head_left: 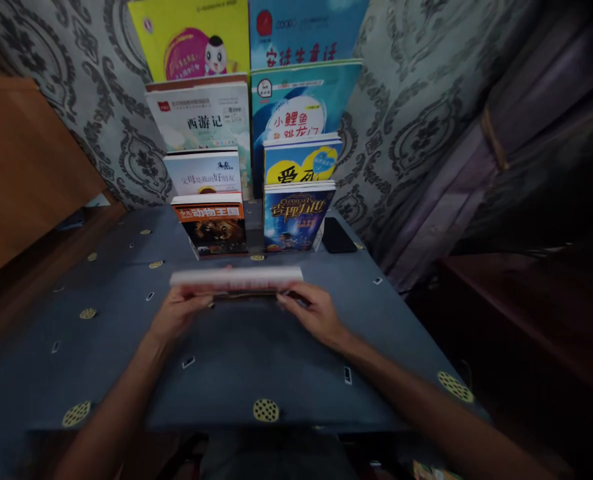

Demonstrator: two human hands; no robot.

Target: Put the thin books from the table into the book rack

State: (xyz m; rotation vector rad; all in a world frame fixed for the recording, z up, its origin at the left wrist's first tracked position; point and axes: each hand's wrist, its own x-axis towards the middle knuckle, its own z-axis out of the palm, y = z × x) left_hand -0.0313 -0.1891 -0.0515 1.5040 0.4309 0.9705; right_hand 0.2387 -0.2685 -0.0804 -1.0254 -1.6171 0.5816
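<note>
- Gripped at both ends between my left hand (176, 313) and my right hand (319, 313) is a held book (236, 275); each hand is closed on it, thumb on the near side;
- its pale, blurred long edge is uppermost and runs crosswise in front of me; its near face is too dark and foreshortened for me to read; whether it touches the table below, I cannot tell;
- just beyond it stand two columns of books, face towards me, each rising in steps to the back;
- on the left, nearest first, I see the lion book (213, 230) with its orange band, a white book (203, 175), a pale green book (201, 113) and a yellow-green book (186, 27);
- on the right come a dark blue book (296, 217), a yellow-and-blue book (301, 163), a teal book (301, 97) and a blue book (311, 27);
- beside the right column a flat black object (339, 235) lies on the table (226, 373), whose dark blue covering bears yellow spotted shapes;
- farther out are a patterned wall (406, 100), a brown wooden panel (26, 173) at left and a tied curtain (456, 173) at right.
</note>
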